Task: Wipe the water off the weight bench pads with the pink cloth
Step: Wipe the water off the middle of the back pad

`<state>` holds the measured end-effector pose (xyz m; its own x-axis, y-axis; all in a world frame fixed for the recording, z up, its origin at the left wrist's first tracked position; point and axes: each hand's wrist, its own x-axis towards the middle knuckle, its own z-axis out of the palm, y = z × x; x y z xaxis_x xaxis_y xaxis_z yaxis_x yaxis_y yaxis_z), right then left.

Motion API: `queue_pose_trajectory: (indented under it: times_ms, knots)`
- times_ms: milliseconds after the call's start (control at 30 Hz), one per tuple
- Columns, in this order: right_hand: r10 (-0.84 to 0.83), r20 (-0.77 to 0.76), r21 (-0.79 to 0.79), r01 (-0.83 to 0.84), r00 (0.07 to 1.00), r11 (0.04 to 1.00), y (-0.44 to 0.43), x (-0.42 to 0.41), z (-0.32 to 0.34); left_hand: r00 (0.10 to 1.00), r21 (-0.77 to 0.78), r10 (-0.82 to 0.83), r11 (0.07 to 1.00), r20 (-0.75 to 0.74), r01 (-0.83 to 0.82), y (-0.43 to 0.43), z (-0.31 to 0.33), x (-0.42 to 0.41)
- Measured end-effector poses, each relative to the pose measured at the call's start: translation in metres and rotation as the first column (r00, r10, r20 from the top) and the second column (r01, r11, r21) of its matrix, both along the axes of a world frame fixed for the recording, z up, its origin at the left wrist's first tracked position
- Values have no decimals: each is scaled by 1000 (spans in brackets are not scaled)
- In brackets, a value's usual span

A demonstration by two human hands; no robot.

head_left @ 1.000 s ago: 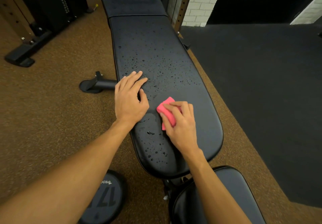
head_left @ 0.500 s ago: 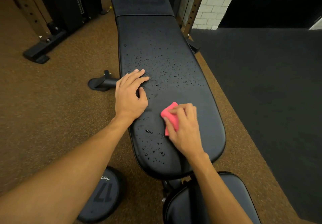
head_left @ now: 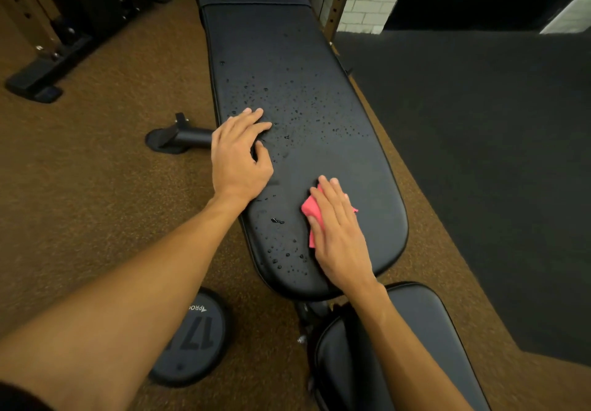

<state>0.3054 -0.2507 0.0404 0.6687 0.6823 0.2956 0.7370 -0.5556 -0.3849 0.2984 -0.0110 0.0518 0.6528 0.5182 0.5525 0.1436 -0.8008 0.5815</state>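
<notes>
A long black back pad (head_left: 319,142) of the weight bench runs away from me, dotted with water drops across its middle and near left end. My right hand (head_left: 339,231) lies flat with straight fingers on the folded pink cloth (head_left: 311,210), pressing it onto the pad's near end. Only the cloth's left edge and a right corner show from under the hand. My left hand (head_left: 241,154) rests palm down on the pad's left edge, fingers spread among the drops. A smaller black seat pad (head_left: 415,346) sits nearest me, under my right forearm.
A round black weight plate (head_left: 192,343) lies on the brown floor left of the seat pad. The bench's foot bar (head_left: 179,137) sticks out to the left. A rack base (head_left: 41,74) stands far left, a perforated upright (head_left: 335,4) behind the bench, black matting (head_left: 479,154) right.
My right hand has flattened over the cloth and slid it slightly toward the pad's near right. My left hand stays in place on the pad's edge.
</notes>
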Motion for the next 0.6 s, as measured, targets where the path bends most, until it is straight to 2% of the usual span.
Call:
queue_pose_trajectory:
  times_ms: [133, 233, 300, 367, 533, 600]
  knots:
    - [-205, -88, 54, 210, 975, 976, 29, -4, 5, 1000, -19, -3, 1000, 8, 3, 2, -1, -1]
    - [-91, -61, 24, 93, 994, 995, 40, -23, 2, 1000, -5, -5, 1000, 7, 5, 0, 0, -3]
    - [26, -39, -14, -26, 999, 1000, 25, -34, 0, 1000, -3, -9, 1000, 4, 9, 0, 0, -4]
    - [61, -37, -24, -62, 997, 998, 3, -36, -2, 1000, -3, -11, 1000, 3, 11, -1, 1, -4]
    - [-191, -96, 47, 196, 977, 979, 7, -26, -3, 1000, 1, -2, 1000, 21, 2, 0, 1, -4]
    - [-199, -95, 61, 205, 975, 977, 21, -31, -3, 1000, 6, 0, 1000, 19, 0, 0, 0, -3]
